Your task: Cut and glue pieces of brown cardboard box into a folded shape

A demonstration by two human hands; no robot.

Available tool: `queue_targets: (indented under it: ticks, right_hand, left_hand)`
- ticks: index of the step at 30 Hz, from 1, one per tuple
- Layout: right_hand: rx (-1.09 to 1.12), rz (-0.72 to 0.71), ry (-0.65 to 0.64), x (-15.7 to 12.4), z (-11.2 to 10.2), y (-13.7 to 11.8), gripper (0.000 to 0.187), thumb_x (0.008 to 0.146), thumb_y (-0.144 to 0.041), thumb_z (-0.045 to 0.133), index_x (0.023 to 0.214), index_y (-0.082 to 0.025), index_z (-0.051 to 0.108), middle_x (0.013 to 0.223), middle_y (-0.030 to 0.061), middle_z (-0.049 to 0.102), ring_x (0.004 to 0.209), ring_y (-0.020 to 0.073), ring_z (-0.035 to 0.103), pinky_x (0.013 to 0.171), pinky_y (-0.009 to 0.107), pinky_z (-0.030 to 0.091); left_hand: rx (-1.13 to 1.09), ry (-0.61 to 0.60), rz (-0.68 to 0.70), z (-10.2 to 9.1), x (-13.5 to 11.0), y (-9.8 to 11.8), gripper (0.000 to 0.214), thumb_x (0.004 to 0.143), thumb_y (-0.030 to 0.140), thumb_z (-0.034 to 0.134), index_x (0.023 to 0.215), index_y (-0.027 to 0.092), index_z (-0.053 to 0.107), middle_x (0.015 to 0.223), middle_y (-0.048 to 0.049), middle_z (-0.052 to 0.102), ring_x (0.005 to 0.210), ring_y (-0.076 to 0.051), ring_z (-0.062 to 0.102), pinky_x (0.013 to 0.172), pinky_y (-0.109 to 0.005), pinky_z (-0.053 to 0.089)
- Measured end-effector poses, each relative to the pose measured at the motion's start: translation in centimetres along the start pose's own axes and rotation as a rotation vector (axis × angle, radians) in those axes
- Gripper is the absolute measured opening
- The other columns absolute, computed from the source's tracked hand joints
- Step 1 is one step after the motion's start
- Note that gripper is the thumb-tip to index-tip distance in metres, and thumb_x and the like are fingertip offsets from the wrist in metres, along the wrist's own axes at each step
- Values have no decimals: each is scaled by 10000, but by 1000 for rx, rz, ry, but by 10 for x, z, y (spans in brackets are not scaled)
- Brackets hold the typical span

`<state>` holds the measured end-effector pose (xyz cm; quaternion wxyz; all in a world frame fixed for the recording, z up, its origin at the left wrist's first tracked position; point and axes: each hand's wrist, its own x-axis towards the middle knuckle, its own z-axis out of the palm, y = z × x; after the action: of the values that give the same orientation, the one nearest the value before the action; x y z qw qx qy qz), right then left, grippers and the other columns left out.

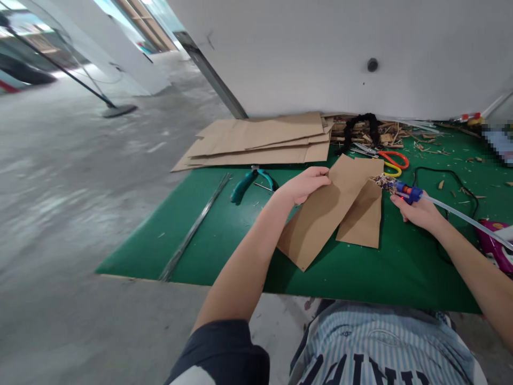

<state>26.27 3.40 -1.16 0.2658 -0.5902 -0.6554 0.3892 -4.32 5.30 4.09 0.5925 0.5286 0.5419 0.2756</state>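
Note:
My left hand [304, 184] pinches the upper left edge of a folded brown cardboard piece [320, 219] and lifts it a little off the green mat [224, 240]. A smaller flap [363, 219] of the same cardboard hangs to its right. My right hand [419, 211] is closed around a blue glue gun [404, 191] with a clear glue stick [460, 216] sticking out behind. The gun's nozzle touches the cardboard's top right corner.
A stack of flat cardboard sheets [264, 141] lies at the mat's far edge. Teal pliers [250, 184], a metal ruler [196, 227], red and yellow scissors [390, 160], wood scraps [385, 133], a black cable [449, 176] and a pink object [495, 246] surround the work.

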Motion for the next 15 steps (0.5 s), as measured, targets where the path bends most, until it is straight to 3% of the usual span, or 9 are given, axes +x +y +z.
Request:
queue_targets:
  ticks: [3,9,15]
  right_hand:
    - [-10,12,26,-1,0,-3,420,775,-591,596,629,-203,531,424,-7,504,378,137,522,399,258,453]
    - [119,19,56,0,3,-3,492,767,-629,586,856,-147,618,571,20,627,343,91,485,352,222,413]
    - [79,29,67,1,4,-2,451,763,-615,599,704,-171,556,492,5,576,340,97,494,350,211,415]
  left_hand:
    - [-13,7,1,-1,0,0,174,741,188,586,907,171,635,819,-31,685,712,-156,663,586,-250,534]
    - [-3,-16,12,-1,0,-2,145,739,184,580,876,183,630,800,-22,675,700,-156,660,581,-257,536]
    - [2,-13,-3,1,-2,1,137,740,171,572,863,180,631,795,-26,676,694,-158,659,574,-258,533]
